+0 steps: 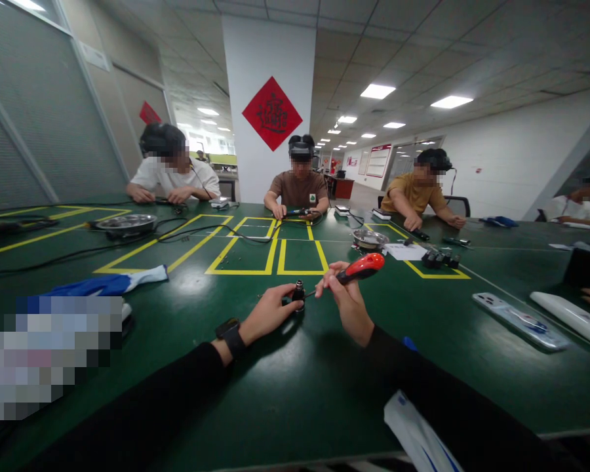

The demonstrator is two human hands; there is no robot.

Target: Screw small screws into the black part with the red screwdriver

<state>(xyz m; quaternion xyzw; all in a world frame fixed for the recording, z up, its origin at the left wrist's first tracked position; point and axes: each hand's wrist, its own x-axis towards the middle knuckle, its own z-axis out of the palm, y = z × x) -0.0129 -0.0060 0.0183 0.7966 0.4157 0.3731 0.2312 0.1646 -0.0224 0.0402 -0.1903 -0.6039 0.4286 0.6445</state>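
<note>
In the head view my left hand (274, 308) grips a small black cylindrical part (299, 296) with a shiny metal top, holding it upright on the green table. My right hand (347, 298) is closed around a screwdriver (361, 267) with a red and black handle. The screwdriver lies nearly level, its shaft pointing left at the side of the black part. Whether the tip touches the part I cannot tell, as it is small and partly hidden by my fingers. A dark watch sits on my left wrist.
Yellow tape outlines mark the green table (255, 393). Metal bowls stand at left (128, 225) and right (370, 238). Black parts (440, 259) lie beside a paper (404, 252). A phone (520, 321), gloves (108, 283) and black cables lie around. Several people work across the table.
</note>
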